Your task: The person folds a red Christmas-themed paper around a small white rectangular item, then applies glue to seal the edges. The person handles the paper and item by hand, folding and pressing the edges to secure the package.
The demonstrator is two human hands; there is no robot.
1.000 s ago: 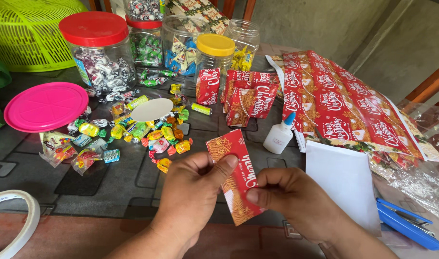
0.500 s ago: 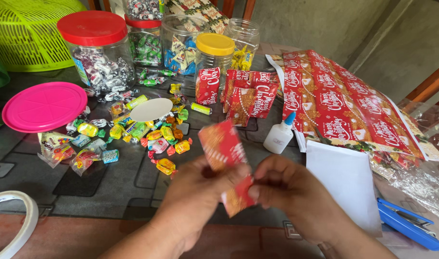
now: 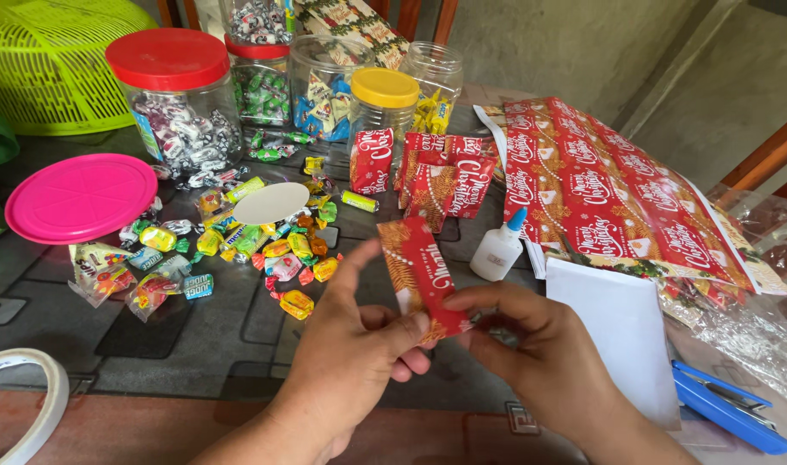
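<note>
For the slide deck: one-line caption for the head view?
Both hands pinch a small red paper packet above scattered candies.

Loose wrapped candies [image 3: 273, 245] are scattered just up and left of the hands, with a pink lid [image 3: 81, 197] further left. Glue bottle [image 3: 498, 247] sits right above them, blue stapler [image 3: 729, 409] off to the right, tape roll [image 3: 23, 405] way down left, candy jars [image 3: 187, 103] at the back.

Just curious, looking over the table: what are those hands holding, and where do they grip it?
A small red paper packet, pinched at its lower end between the left hand and the right hand.
</note>
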